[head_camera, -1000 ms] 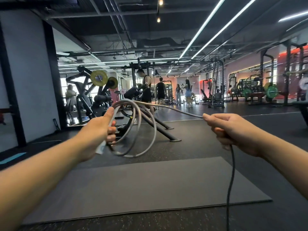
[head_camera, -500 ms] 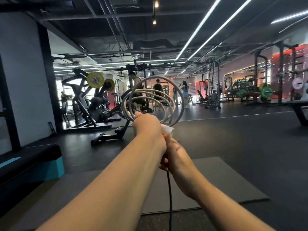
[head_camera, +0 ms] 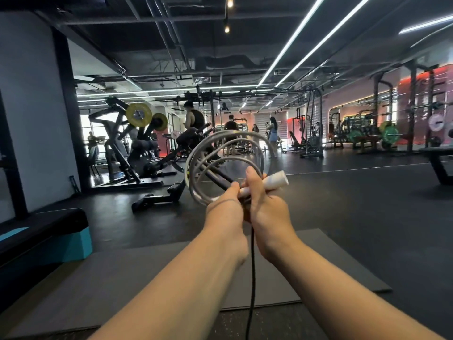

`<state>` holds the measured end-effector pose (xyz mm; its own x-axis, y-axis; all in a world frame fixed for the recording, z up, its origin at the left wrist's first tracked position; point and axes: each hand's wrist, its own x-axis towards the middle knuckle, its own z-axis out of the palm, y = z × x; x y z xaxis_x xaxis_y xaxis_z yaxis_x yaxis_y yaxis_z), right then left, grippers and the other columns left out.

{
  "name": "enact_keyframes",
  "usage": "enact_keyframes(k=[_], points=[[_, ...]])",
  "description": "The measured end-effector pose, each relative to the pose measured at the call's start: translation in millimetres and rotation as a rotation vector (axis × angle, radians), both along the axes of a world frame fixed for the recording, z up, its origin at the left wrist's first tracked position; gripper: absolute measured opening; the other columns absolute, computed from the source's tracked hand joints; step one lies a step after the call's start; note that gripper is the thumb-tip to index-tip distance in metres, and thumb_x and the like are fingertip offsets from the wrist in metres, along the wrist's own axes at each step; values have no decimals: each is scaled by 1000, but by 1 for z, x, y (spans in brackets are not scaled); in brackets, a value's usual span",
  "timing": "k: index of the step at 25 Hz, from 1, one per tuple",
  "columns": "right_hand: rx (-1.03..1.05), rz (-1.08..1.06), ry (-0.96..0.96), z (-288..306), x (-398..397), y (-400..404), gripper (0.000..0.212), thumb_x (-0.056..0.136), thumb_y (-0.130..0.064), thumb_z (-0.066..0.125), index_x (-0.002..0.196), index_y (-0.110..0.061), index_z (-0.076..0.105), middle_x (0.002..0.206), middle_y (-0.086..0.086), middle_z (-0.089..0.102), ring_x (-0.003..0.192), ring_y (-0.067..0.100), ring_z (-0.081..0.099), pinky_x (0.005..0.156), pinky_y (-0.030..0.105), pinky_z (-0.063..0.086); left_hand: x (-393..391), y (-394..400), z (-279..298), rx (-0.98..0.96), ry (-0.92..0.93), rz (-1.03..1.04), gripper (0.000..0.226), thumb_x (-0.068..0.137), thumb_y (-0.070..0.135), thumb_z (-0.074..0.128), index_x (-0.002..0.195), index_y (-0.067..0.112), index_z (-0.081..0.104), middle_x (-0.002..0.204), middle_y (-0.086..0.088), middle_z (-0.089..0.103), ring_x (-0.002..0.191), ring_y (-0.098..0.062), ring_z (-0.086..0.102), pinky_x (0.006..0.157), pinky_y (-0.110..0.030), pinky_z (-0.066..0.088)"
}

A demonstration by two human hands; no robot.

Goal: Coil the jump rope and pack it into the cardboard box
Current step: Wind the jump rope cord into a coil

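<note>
Head view, gym. Both hands meet at frame centre: left hand [head_camera: 224, 212] grips the gathered loops of the jump rope [head_camera: 220, 163], coil standing at 12 o'clock above the fists; right hand [head_camera: 266, 207] clamps the white handle [head_camera: 274, 181], tip toward 2 o'clock. Black rope tail [head_camera: 252, 278] hangs to 6 o'clock over the grey floor mat [head_camera: 122, 278].

Both hands meet at chest height; the left hand [head_camera: 224, 214] grips the coiled jump rope [head_camera: 220, 165]; the right hand [head_camera: 266, 212] holds its white handle [head_camera: 274, 181]; a black tail hangs over the grey mat [head_camera: 147, 278].
</note>
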<state>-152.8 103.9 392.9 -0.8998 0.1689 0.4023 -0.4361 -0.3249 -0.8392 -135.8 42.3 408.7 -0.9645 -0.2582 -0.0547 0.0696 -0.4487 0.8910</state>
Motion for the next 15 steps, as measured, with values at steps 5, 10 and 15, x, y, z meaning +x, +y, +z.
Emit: enact_keyframes(k=[5, 10, 15], points=[[256, 70, 96, 18, -1, 25, 37, 101, -14, 54, 66, -7, 60, 64, 12, 65, 34, 1, 51, 37, 13, 35, 15, -34, 6, -652, 175, 587, 122, 62, 28, 89, 156, 28, 12, 164, -14, 12, 145, -35, 28, 116, -53, 30], [880, -40, 271, 30, -3, 43, 38, 99, -15, 55, 62, -9, 61, 57, 3, 65, 45, 8, 56, 49, 19, 43, 39, -38, 74, -2253, 936, 570, 113, 72, 29, 70, 160, 28, -1, 169, -3, -2, 155, -26, -8, 123, -54, -3], [1238, -54, 328, 44, 4, 45, 21, 94, -23, 64, 75, -16, 68, 64, 1, 73, 52, 5, 62, 49, 22, 50, 14, -23, 92, -2582, 681, -58, 46, 76, 28, 74, 117, 27, 52, 120, 2, 66, 111, -21, 60, 92, -39, 51]])
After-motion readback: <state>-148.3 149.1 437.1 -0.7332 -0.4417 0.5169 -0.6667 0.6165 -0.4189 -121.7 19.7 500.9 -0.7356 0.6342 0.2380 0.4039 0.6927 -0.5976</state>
